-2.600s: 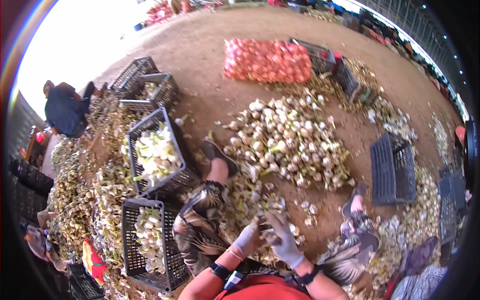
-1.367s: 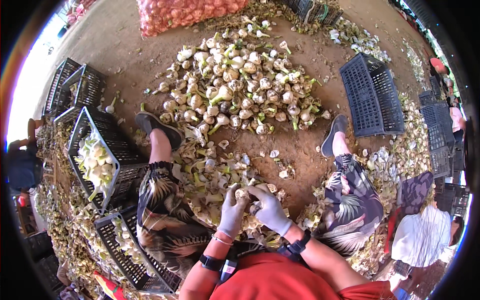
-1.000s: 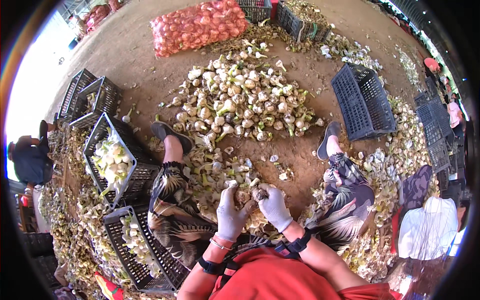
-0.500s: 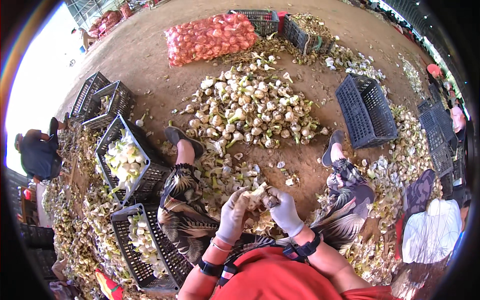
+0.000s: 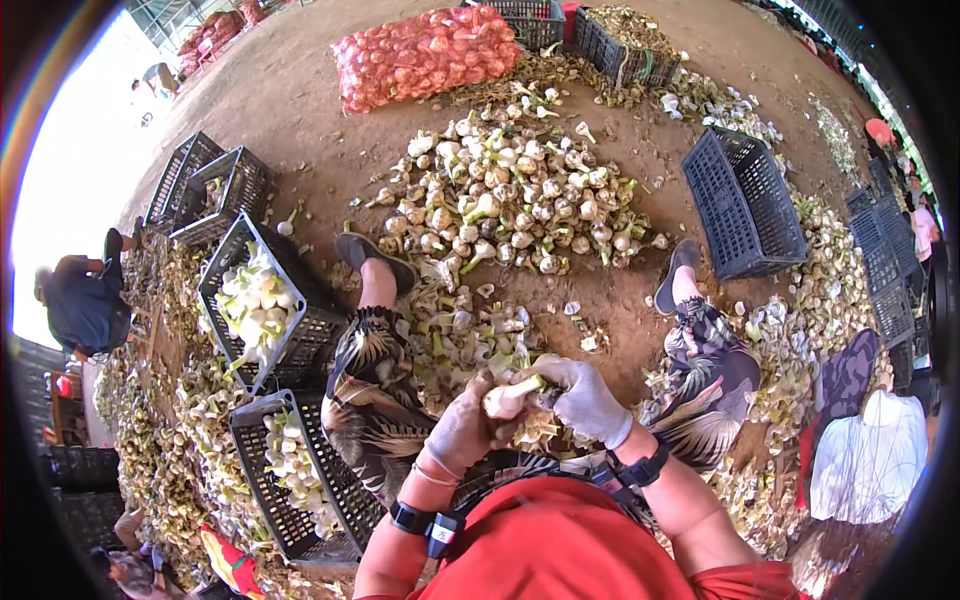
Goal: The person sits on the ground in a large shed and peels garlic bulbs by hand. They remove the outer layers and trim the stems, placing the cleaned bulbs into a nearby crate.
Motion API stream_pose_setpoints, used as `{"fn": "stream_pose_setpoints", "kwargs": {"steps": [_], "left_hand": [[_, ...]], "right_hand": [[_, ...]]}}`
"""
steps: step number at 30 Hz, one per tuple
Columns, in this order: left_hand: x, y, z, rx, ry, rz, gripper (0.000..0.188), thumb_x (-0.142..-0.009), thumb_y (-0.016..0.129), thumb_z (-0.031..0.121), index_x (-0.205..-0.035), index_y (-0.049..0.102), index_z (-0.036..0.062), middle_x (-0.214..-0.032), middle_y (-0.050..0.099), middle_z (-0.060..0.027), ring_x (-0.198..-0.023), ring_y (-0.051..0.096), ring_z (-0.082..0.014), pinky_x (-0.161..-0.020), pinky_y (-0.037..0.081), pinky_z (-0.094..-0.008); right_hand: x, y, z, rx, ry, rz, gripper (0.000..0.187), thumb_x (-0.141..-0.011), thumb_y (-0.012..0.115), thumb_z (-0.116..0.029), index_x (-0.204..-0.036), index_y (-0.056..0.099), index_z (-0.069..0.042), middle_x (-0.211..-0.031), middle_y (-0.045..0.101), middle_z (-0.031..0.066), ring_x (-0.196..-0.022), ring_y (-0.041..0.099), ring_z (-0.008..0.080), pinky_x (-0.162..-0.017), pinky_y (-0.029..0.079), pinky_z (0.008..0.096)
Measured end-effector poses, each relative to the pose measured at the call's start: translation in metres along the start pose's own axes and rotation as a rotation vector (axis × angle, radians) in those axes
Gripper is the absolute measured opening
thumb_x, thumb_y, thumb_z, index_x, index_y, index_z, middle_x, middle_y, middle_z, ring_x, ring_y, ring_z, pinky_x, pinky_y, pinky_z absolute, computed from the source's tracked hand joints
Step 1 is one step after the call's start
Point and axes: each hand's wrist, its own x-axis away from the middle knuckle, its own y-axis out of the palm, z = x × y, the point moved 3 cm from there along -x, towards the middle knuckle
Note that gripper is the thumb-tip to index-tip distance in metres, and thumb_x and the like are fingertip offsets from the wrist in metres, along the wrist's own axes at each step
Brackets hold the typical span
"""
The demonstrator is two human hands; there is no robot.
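Observation:
Both of my hands wear whitish, soiled work gloves and meet above my lap. A pale garlic bulb (image 5: 505, 401) lies in the closed fingers of my left hand (image 5: 465, 428), its short stem pointing right. My right hand (image 5: 588, 402) is closed just beside the stem end. Something dark shows at its fingertips, but whether that is dirt or a small object I cannot make out. Beneath the hands, loose skins and garlic trimmings (image 5: 465, 335) cover the ground between my legs. Farther out, between my feet, rises a heap of untrimmed garlic bulbs (image 5: 520, 190).
At my left stand black crates (image 5: 262, 420) holding whitish garlic, with more crates (image 5: 222, 195) beyond. A black crate (image 5: 745, 205) sits at the right. A red net sack of garlic (image 5: 425, 58) lies behind the heap. People work on both sides, one in dark clothes (image 5: 85, 305).
The bulb now shows more plainly in my left hand, its stem toward the right. My right hand has shifted slightly right and up. The whole view has tilted a little.

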Motion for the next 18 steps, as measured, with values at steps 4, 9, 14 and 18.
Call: {"fn": "stream_pose_setpoints", "kwargs": {"steps": [4, 9, 14, 18], "left_hand": [[0.013, 0.014, -0.004, 0.031, -0.179, -0.077, 0.059, -0.106, 0.032, 0.051, -0.106, 0.062, 0.0011, -0.073, 0.06, -0.0063, -0.047, 0.041, -0.0128, -0.045, 0.032, -0.0266], [0.007, 0.026, -0.01, -0.11, 0.015, 0.002, 0.047, -0.106, 0.044, 0.044, -0.115, 0.061, 0.0008, -0.087, 0.069, -0.0089, -0.066, 0.058, -0.0203, -0.059, 0.044, -0.0267], [-0.002, 0.017, -0.005, -0.289, 0.433, 0.146, 0.026, -0.1, 0.063, 0.022, -0.118, 0.063, 0.0022, -0.096, 0.072, -0.0085, -0.089, 0.067, -0.0194, -0.075, 0.052, -0.0272], [-0.007, -0.007, -0.011, -0.314, 0.544, 0.444, 0.014, -0.101, 0.063, 0.011, -0.093, 0.072, 0.0029, -0.093, 0.069, 0.0043, -0.078, 0.059, -0.0033, -0.068, 0.049, -0.0226]], "right_hand": [[-0.007, -0.002, -0.022, 0.455, -0.371, 0.005, 0.041, -0.071, 0.073, 0.0, -0.112, 0.074, -0.007, -0.104, 0.068, 0.0117, -0.1, 0.067, 0.0302, -0.094, 0.051, 0.0356], [-0.005, -0.003, 0.002, 0.028, -0.14, 0.164, 0.052, -0.077, 0.075, -0.003, -0.128, 0.065, -0.004, -0.117, 0.068, 0.0119, -0.109, 0.067, 0.0253, -0.095, 0.051, 0.0365], [0.02, 0.005, 0.021, -0.254, 0.164, 0.088, 0.034, -0.087, 0.074, -0.006, -0.121, 0.07, 0.0, -0.114, 0.069, 0.0052, -0.105, 0.063, 0.0147, -0.096, 0.048, 0.0301], [0.029, 0.013, 0.051, -0.452, 0.342, 0.247, 0.029, -0.095, 0.072, -0.011, -0.12, 0.07, 0.003, -0.107, 0.073, 0.0053, -0.094, 0.066, 0.0114, -0.084, 0.053, 0.0275]]}}
